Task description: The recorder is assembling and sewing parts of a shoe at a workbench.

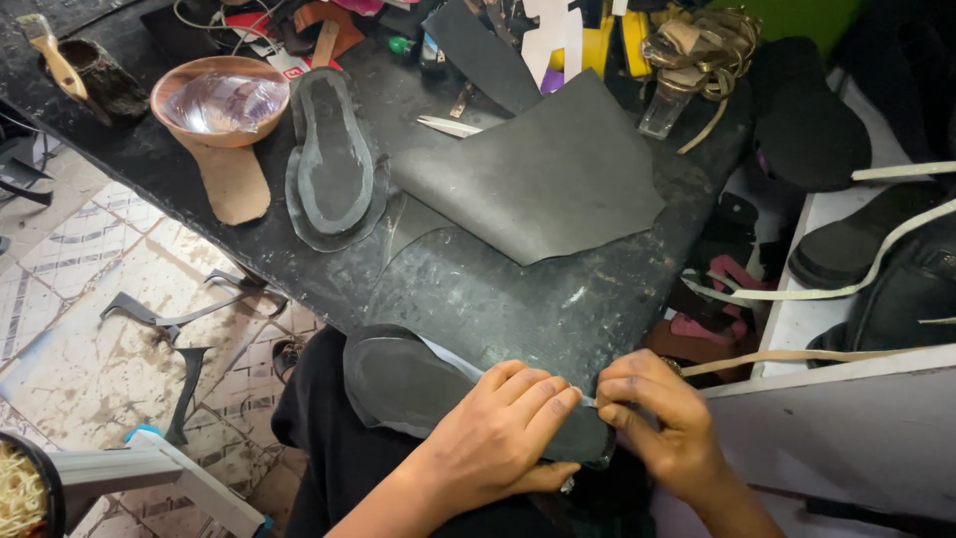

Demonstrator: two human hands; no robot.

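On my lap lies a dark shoe sole (398, 384) wrapped in a black sheet. My left hand (503, 428) presses flat on its near end, fingers together. My right hand (657, 418) pinches the sheet's edge beside the left fingertips, where a thin pale strip shows. A second sole (334, 159) rests on black material on the dark worktable (498, 299). A large sheet of black leather (543, 179) lies on the table beyond my hands.
A bowl with clear glue (221, 98) sits on a tan insole (234, 184) at the left. A brush stands in a pot (95, 75). Scissors (448, 126), gold sandals (697, 50), black soles (807, 130) and pale straps (797, 291) lie right. Black scraps (169, 319) litter the tiled floor.
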